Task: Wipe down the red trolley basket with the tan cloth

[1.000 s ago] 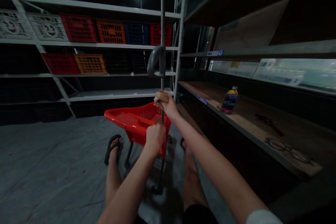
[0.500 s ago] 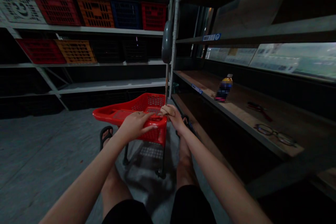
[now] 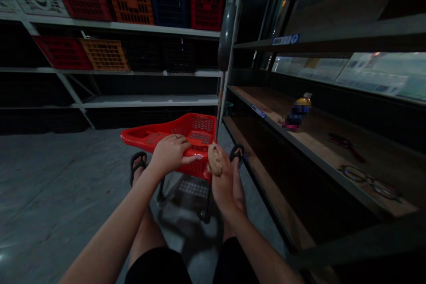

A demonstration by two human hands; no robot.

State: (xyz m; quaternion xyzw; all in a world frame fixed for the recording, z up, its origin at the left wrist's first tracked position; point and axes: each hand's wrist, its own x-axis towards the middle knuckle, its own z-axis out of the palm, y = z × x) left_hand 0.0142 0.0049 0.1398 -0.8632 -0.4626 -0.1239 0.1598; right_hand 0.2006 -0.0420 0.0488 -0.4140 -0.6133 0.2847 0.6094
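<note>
Centre frame, the right hand [image 3: 223, 181] grips a crumpled tan cloth [image 3: 215, 163], long axis running up the frame, just right of the red shopping cart [image 3: 195, 169], where the left hand [image 3: 169, 153] rests, fingers loosely spread.

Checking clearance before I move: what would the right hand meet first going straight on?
Probably the red cart, tan wad in the right hand leading; whether they touch now is unclear.
</note>
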